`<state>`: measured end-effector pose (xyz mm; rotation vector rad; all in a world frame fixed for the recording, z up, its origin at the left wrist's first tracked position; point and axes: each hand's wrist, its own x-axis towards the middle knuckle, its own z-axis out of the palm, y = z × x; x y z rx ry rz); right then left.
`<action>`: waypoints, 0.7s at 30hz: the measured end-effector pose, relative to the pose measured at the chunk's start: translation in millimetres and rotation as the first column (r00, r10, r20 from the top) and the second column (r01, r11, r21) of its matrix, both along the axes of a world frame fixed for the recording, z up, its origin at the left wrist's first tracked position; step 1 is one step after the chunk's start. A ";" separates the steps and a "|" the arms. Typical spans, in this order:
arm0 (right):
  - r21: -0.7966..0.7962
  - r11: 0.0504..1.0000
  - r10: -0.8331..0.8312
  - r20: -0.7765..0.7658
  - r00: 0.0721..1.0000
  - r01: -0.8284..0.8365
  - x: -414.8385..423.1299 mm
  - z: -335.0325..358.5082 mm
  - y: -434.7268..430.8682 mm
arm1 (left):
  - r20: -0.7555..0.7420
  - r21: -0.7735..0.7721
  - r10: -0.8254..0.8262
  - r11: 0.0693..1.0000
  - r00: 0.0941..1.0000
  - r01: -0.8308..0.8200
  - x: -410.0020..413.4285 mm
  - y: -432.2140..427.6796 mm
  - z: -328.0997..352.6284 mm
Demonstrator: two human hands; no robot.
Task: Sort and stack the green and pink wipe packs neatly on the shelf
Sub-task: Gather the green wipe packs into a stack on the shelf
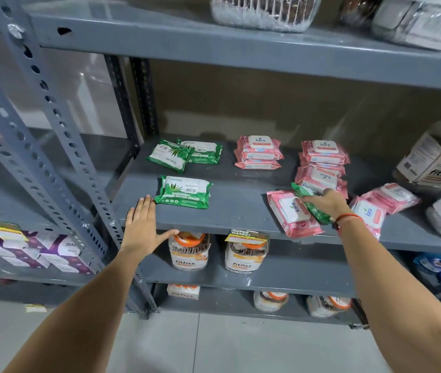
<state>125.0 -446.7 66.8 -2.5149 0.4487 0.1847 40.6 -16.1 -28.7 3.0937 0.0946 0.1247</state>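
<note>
Shelving unit: grey metal rack with perforated uprights; the middle shelf [241, 211] carries all the wipe packs.
Jars, right end: large clear fitfizz jars [434, 162] with orange lids stand at the right end of the middle shelf, beside the pink packs.
Jars, below: two fitfizz jars [189, 254] on the next shelf down, one bearing a yellow "Super Market" tag; more jars on the bottom shelf.
Pink stack, right rear: tall pile of pink packs [321, 168], the upper ones askew, toward the back right.
Pink stack, centre rear: short, fairly even pile of pink packs [259, 152] to the left of the tall one.
Pink packs, far right: loose pink packs [381, 205] lying overlapped and tilted near the front right.
Pink pack, front: single pink pack [293, 214] lying flat and angled at the shelf's front edge, partly under the held green pack.
Green pair, left rear: two green packs [184, 154] overlapping, the nearer one tilted over the other.
Green pack, left front: one green pack [184, 193] lying flat, label up, near the front left.
Green pack, in hand: a green pack [316, 208] lies tilted across the front pink pack, among the pink ones.
Right hand [324, 201]: palm down, fingers closed around the green pack; a red thread circles the wrist.
Left hand [144, 224]: flat on the shelf's front edge, fingers extended and holding nothing, fingertips just beside the left front green pack.
</note>
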 end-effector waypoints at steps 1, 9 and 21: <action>0.032 0.999 -0.011 0.001 1.000 0.011 0.6 1.7 -1.4 | -0.002 0.003 0.000 1.000 1.000 0.000 -0.2 -0.1 0.0; 0.013 0.999 -0.053 0.139 0.989 0.052 -1.8 5.4 7.0 | 0.027 -0.010 -0.007 1.000 1.000 0.007 -0.5 0.1 -0.4; -0.180 0.917 0.396 0.335 0.855 -0.355 2.7 23.5 126.9 | 0.009 0.005 0.003 1.000 1.000 -0.003 -1.5 -2.0 0.3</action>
